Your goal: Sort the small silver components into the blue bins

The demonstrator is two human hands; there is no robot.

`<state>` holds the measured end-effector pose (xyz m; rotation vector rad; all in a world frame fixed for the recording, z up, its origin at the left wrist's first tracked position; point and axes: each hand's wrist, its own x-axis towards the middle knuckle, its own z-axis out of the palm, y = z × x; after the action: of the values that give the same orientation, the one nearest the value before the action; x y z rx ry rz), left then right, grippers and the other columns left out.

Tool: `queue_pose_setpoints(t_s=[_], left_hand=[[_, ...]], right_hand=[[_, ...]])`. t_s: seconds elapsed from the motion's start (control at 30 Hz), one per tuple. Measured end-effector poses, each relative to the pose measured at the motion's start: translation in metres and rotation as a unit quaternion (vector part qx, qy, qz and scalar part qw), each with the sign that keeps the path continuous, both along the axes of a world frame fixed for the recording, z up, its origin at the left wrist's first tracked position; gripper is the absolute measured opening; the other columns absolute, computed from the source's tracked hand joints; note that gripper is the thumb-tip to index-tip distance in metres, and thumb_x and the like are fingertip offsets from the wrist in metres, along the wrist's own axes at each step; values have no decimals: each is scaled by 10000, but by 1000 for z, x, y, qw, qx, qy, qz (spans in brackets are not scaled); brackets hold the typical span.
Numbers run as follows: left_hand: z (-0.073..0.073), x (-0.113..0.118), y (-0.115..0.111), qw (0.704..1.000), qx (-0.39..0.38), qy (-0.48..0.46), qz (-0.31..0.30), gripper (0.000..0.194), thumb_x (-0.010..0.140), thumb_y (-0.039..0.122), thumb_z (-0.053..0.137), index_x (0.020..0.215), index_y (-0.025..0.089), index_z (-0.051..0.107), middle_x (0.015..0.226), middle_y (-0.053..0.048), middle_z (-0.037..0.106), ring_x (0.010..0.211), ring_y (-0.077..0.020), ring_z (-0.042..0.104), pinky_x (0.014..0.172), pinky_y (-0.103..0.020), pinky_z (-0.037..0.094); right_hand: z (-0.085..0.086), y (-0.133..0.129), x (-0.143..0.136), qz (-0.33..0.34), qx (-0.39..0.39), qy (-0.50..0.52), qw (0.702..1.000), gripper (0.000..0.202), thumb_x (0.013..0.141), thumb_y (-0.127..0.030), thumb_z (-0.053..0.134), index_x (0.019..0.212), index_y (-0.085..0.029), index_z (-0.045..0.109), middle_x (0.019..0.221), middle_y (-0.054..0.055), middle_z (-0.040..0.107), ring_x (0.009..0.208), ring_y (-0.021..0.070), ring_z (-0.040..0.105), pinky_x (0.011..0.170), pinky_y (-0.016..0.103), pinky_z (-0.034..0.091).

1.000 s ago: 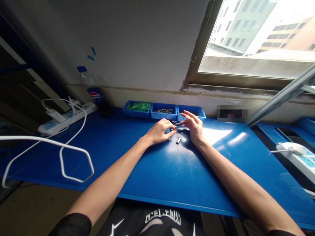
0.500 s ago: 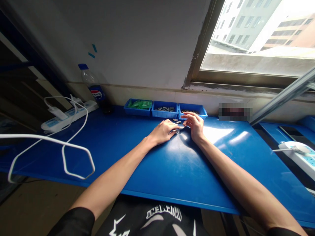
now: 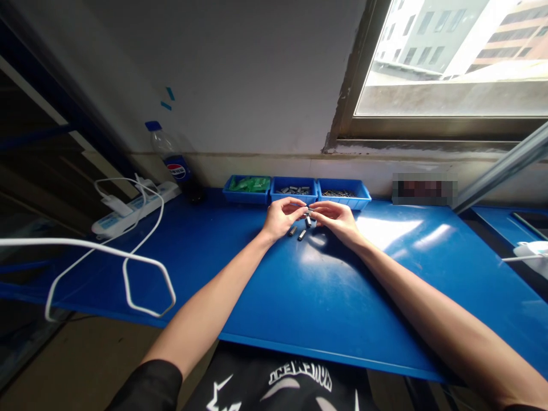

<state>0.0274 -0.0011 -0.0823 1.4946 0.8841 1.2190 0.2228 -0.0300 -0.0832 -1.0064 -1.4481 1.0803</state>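
Observation:
My left hand [image 3: 282,218] and my right hand [image 3: 338,220] meet fingertip to fingertip above the blue table [image 3: 274,297]. Both are pinched around something small between them, too small to name. Below the fingers lie several small metal pieces: a dark one [image 3: 293,231] by my left hand, a shinier one [image 3: 302,234] nearer the front, and another [image 3: 308,221] right under the fingertips. Just behind the hands stand three blue bins: one with green packets [image 3: 250,184], one with grey metal pieces [image 3: 293,190], one with thin small parts [image 3: 339,193].
A cola bottle [image 3: 177,165] stands at the back left, beside a white power strip [image 3: 135,211]. White cables [image 3: 149,260] loop over the table's left side. Another power strip [image 3: 533,251] is at the far right, near a slanted metal bar [image 3: 500,165].
My hands have come together, and the right hand's spread fingers have closed into a pinch. Small metal pieces now show below the fingers. The whole view has shifted slightly.

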Motion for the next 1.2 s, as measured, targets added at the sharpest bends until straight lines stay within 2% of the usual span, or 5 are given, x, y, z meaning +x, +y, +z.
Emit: queue_pose_setpoints(t_s=[0.1, 0.53, 0.87, 1.03, 1.2], left_hand=[[0, 1, -1, 1000, -8, 3, 0, 415, 733, 509, 871, 856, 131, 754, 804, -94, 790, 728, -222, 767, 679, -320, 607], [6, -6, 2, 997, -37, -68, -2, 387, 656, 371, 935, 919, 121, 800, 917, -115, 811, 854, -247, 784, 893, -389, 617], [9, -14, 16, 990, -25, -139, 22, 630, 664, 330, 925, 1243, 159, 745, 1351, -155, 712, 1316, -313, 649, 1159, -449, 491], [27, -25, 5, 994, 70, 84, 22, 357, 811, 406, 783, 1043, 136, 803, 1029, -124, 806, 905, -248, 775, 874, -362, 609], [43, -40, -5, 908, 147, 378, -105, 204, 752, 334, 781, 887, 184, 811, 834, -47, 783, 757, -184, 711, 700, -253, 544]], right_hand=[[0, 0, -1, 4, -7, 2, 1000, 416, 705, -504, 908, 979, -205, 812, 898, 79, 802, 772, 230, 730, 693, 352, 595], [0, 5, 0, -3, -17, 27, 999, 408, 711, -512, 895, 962, -202, 810, 888, 66, 802, 735, 196, 708, 697, 332, 587], [-7, 13, 3, -1, -20, 15, 1000, 417, 758, -540, 840, 959, -178, 792, 878, 86, 794, 653, 171, 660, 632, 316, 547], [-6, 12, 2, -22, -14, 15, 1000, 372, 770, -516, 813, 941, -187, 785, 852, 74, 785, 638, 169, 642, 630, 316, 532], [-4, 13, 2, -114, -18, 16, 993, 287, 775, -481, 758, 872, -211, 768, 783, 64, 755, 579, 171, 594, 594, 331, 523]])
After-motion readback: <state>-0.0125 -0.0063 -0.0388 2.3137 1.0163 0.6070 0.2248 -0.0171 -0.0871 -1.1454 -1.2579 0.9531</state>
